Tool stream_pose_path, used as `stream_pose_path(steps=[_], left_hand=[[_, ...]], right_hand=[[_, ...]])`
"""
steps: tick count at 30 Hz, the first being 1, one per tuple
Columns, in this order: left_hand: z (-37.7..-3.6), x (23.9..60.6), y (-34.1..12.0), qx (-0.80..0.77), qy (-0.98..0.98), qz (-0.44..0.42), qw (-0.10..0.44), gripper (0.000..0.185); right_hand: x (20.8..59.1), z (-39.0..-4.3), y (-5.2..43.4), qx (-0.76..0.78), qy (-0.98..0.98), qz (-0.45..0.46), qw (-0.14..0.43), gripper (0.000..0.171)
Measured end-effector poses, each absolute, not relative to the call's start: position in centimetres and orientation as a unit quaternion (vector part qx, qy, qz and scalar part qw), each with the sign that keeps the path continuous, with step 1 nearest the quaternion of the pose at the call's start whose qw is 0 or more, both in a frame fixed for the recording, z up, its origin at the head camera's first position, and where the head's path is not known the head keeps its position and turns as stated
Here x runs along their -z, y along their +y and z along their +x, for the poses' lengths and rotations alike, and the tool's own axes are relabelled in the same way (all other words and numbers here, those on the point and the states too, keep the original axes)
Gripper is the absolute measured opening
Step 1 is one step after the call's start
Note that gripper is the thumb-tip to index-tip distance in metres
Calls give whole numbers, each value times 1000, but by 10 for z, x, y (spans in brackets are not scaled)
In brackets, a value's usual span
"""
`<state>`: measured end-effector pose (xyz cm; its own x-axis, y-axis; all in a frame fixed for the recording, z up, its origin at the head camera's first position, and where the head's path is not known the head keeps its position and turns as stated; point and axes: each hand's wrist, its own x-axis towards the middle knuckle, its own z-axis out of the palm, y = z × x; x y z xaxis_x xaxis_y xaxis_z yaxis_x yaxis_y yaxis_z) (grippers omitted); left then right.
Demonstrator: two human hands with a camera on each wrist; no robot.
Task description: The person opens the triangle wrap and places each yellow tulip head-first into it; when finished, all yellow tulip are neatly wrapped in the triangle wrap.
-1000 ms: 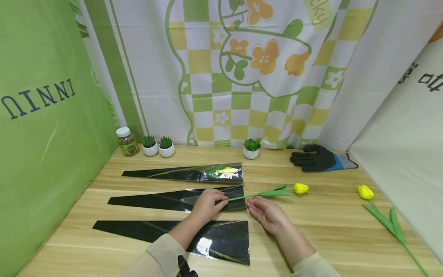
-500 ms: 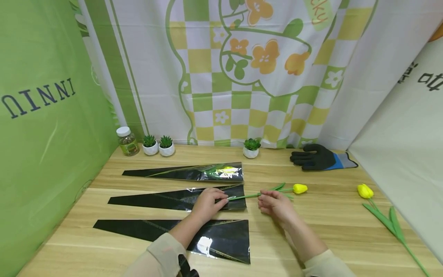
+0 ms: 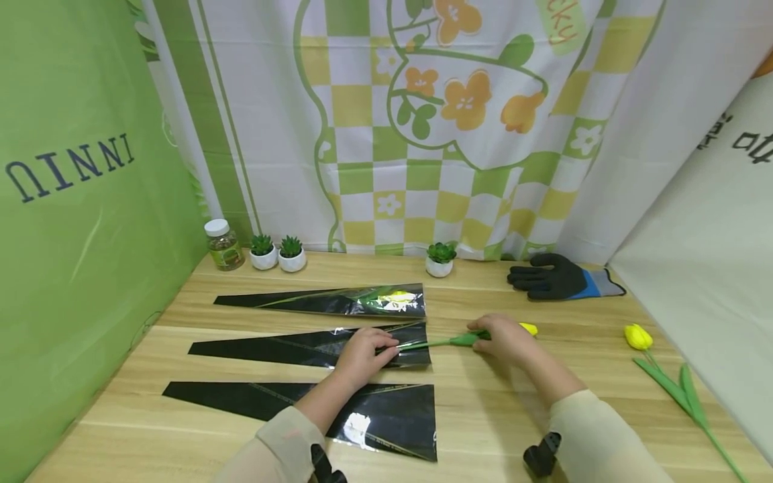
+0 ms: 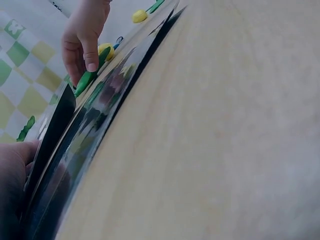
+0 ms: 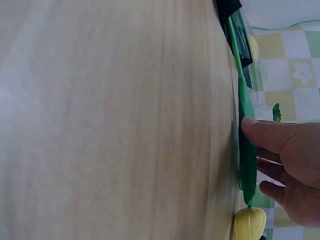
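Right hand (image 3: 503,337) is pinching the yellow tulip (image 3: 464,340) by its leaves, left hand (image 3: 361,355) is gripping the middle black sleeve (image 3: 296,347) (can't tell if the stem too), and the tulip's lying sideways, stem pointing left at the sleeve's wide end, bloom (image 3: 529,329) just past the right hand.

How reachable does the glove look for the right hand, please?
Probably yes: nothing tall stands between the right hand and the glove, though that hand's fingers must first release the held tulip.
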<state>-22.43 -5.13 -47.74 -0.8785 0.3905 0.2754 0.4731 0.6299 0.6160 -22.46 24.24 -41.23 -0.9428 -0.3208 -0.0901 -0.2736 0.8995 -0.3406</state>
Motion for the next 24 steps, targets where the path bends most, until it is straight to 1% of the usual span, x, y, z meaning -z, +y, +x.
stream_pose_path(steps=[4,11,18,24], left_hand=[[-223,476,-51,359,-900,-242,58,20],[-222,472,-51,374,-894,-242,50,21],[-223,475,-52,361,-897,-248,63,20],[-221,473,-52,355,-900,-247,63,21]], right_hand=[[412,-228,247,146,971,-170,88,38],[411,-228,251,126,969,-191,96,35],[416,-231,247,195,954,-198,113,23],[422,-230,230,232,950,-174,115,22]])
